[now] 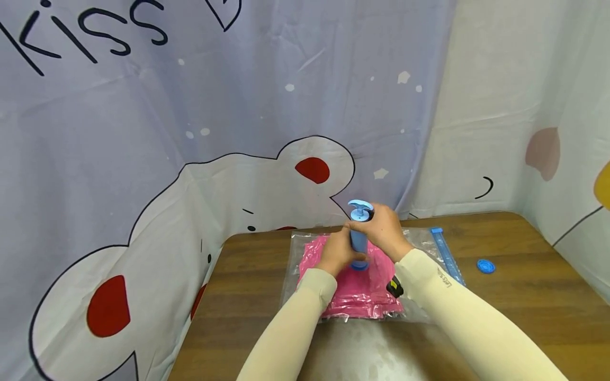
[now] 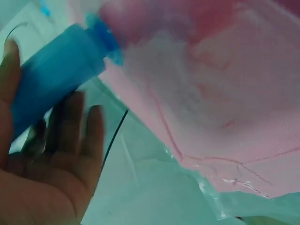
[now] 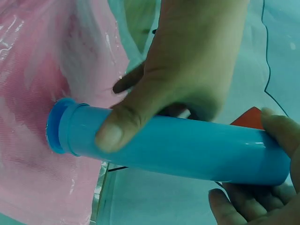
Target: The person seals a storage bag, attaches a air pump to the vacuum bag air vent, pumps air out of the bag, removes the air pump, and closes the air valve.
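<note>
A blue hand pump (image 1: 359, 241) with a pale blue handle at its top stands upright over a clear plastic bag (image 1: 296, 264) holding pink folded contents (image 1: 352, 296). Its flanged lower end (image 3: 60, 125) meets the bag in the right wrist view. Low on the barrel, my left hand (image 1: 337, 251) grips the pump, its thumb lying across the cylinder. My right hand (image 1: 383, 230) holds the pump near its top, thumb on one side and fingers on the other. The left wrist view is blurred around the fingers (image 2: 70, 126).
A round blue cap (image 1: 486, 266) lies on the wooden table (image 1: 538, 275) to the right. A blue strip (image 1: 448, 256) runs along the bag's right edge. Printed fabric (image 1: 229, 106) hangs behind the table. A small black and yellow object (image 1: 394, 287) shows beside the right wrist.
</note>
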The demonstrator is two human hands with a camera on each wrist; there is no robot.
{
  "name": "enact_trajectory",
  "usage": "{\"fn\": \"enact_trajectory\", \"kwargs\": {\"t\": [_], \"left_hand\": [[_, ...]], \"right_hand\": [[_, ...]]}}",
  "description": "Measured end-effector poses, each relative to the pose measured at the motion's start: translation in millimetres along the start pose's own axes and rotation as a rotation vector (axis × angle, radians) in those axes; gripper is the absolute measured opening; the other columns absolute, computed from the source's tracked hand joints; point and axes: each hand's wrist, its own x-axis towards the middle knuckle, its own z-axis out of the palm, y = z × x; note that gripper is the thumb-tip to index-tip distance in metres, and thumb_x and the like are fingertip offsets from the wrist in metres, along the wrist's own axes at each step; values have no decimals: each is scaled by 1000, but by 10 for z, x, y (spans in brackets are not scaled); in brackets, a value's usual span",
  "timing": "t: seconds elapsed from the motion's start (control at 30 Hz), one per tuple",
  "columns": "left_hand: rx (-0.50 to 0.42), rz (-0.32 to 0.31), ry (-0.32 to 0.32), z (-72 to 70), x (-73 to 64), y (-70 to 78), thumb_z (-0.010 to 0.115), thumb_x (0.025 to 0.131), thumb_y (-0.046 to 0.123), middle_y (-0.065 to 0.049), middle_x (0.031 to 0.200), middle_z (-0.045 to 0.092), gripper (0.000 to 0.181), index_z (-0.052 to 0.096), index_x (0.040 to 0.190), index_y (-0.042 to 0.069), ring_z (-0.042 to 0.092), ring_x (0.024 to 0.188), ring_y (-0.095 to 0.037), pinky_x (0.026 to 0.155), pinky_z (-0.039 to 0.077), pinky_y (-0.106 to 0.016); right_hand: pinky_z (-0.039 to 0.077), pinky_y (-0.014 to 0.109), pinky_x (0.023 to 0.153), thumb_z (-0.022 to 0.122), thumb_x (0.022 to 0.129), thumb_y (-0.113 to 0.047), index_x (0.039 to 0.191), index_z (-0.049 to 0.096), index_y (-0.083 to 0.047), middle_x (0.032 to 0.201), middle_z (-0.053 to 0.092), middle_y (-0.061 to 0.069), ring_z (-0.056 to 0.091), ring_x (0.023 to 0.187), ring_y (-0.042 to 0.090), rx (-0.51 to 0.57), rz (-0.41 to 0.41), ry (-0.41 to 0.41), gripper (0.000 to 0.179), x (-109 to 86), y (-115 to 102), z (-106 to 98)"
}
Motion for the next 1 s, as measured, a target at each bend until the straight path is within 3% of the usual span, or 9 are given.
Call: {"fn": "enact_trajectory", "kwargs": {"t": [0.2,0.37,0.53,0.63,0.77,0.8,0.83,1.0], "left_hand": [[-170,74,-157,-174,67,-49,99,88,11,-18,153,74,84,58,162,9,74,141,-39,116,64,-46],[-154,117,-186,-218,109,-21,97,89,7,-18,145,78,70,66,152,5,76,136,-38,114,65,-46],[-85,83,-114,-156,66,5,102,85,10,-16,135,82,68,71,145,6,81,126,-33,106,68,-41],[-43,74,-37,-91,34,24,105,82,14,-16,130,85,70,72,143,6,83,122,-31,105,69,-40],[22,74,46,22,38,47,106,80,22,-18,127,85,76,70,144,0,83,119,-34,106,69,-45],[44,90,79,149,129,-69,107,79,31,-16,125,86,81,69,144,1,84,118,-32,105,69,-43],[64,89,96,183,143,-73,107,78,32,-18,123,86,82,69,143,-1,84,115,-33,103,69,-43],[29,52,112,216,155,-56,108,78,31,-22,124,84,86,66,144,-5,83,115,-37,104,69,-46]], "right_hand": [[59,40,93,86,91,-18,119,76,3,112,79,18,68,102,30,66,35,-72,37,39,-15,-35],[55,34,94,81,90,-10,125,70,8,115,71,15,62,105,27,145,81,-143,40,73,-27,-35],[56,52,118,82,97,-20,150,60,8,146,69,27,66,132,39,156,93,-147,63,20,27,10],[54,59,124,85,101,-31,160,52,4,159,64,28,64,145,44,143,79,-116,76,-46,45,26],[58,62,115,87,100,-43,154,55,4,152,68,28,69,138,47,36,30,-30,79,-94,29,22],[59,62,113,88,99,-43,151,57,5,148,70,28,70,135,48,3,20,-6,78,-91,23,19],[59,62,112,89,98,-44,149,58,5,145,72,28,71,132,48,-25,14,11,77,-85,17,15],[60,61,107,92,95,-38,141,66,6,136,77,27,73,125,48,-82,-10,41,68,-49,0,0]]}}
